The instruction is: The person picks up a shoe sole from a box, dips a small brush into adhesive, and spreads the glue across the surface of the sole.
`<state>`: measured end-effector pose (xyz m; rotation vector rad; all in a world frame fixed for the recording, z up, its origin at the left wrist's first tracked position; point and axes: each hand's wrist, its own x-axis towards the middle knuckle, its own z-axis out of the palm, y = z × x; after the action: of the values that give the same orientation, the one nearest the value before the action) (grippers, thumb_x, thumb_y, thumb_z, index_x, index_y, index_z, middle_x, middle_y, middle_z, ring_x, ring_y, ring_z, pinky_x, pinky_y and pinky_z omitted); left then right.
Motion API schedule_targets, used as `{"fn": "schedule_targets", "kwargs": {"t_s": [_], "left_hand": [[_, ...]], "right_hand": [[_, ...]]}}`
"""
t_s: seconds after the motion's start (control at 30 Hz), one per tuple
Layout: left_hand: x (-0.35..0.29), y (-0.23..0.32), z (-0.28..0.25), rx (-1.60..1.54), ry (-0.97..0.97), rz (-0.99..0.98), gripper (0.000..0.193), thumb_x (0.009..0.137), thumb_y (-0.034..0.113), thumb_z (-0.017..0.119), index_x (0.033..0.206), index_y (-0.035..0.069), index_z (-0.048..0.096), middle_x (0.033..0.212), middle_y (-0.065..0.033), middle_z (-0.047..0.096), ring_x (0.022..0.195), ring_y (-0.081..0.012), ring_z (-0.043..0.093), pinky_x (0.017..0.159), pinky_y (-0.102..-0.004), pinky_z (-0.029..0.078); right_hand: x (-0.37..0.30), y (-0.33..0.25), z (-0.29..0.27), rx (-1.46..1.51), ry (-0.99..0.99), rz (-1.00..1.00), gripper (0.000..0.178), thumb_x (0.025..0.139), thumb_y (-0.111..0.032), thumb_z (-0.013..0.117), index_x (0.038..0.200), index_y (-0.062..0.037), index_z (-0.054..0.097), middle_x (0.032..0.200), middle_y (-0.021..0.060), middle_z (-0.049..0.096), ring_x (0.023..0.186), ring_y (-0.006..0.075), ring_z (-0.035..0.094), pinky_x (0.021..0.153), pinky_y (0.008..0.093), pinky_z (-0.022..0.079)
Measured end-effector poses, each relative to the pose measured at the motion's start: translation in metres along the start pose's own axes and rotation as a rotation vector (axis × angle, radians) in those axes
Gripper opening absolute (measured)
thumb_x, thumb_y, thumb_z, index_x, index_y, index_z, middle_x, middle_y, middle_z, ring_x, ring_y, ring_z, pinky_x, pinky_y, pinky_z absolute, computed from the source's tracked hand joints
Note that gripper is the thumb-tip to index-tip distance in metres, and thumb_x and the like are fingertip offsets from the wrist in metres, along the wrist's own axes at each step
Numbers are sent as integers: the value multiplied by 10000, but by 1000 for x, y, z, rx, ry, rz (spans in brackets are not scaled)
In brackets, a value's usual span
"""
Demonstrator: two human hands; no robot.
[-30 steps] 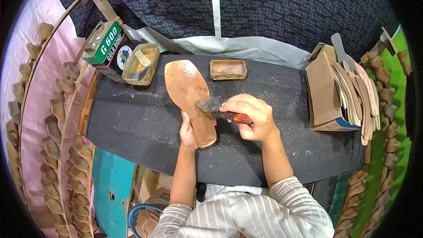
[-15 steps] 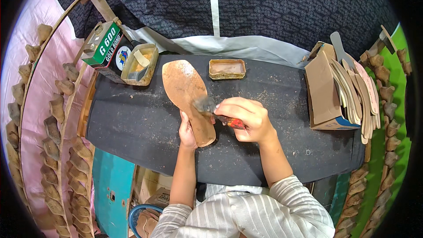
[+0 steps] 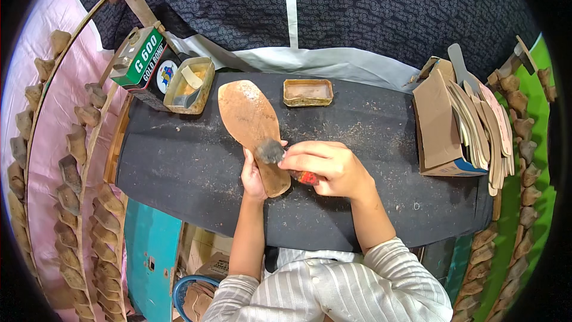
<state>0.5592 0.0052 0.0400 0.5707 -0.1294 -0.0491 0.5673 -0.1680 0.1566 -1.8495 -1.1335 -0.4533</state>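
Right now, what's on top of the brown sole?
Over the brown sole: a brush in the right hand. The sole's far end looks glossy; the surface beneath the bristles is covered.

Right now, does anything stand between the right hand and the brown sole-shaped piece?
Only the brush gripped in the right hand, its dark bristles over the sole-shaped piece. Nothing else visible intervenes; the left hand holds the piece's lower part.
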Motion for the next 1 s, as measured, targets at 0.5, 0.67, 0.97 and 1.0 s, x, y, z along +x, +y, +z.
{"fn": "schedule_targets", "kwargs": {"t_s": [0.5,0.67,0.97,1.0], "left_hand": [[3,3,0,40,82,80,574,991,464,179,1351,51,347,1182,-196,541,974,-258,580,870,-384,477],[4,6,-9,-7,-90,116,599,978,503,219,1353,49,330,1197,-192,516,874,-267,561,785,-374,478],[4,4,-2,122,1,170,660,960,537,238,1359,17,318,1221,-198,505,896,-273,574,803,-391,495],[4,3,-2,129,0,171,655,962,533,238,1362,19,313,1220,-203,504,896,-274,575,801,-392,499]], "right_hand": [[2,2,-4,111,-93,69,449,533,79,556,943,-65,669,944,109,648,856,277,649,761,335,536],[4,22,-3,-165,244,96,479,543,129,495,961,-33,664,946,117,662,930,270,647,804,339,527],[-18,124,-6,-314,464,380,397,714,201,488,999,-37,630,986,124,639,848,237,668,733,307,545],[-23,131,-4,-346,431,372,384,718,197,501,998,-34,627,977,126,637,835,235,669,728,310,541]]}}
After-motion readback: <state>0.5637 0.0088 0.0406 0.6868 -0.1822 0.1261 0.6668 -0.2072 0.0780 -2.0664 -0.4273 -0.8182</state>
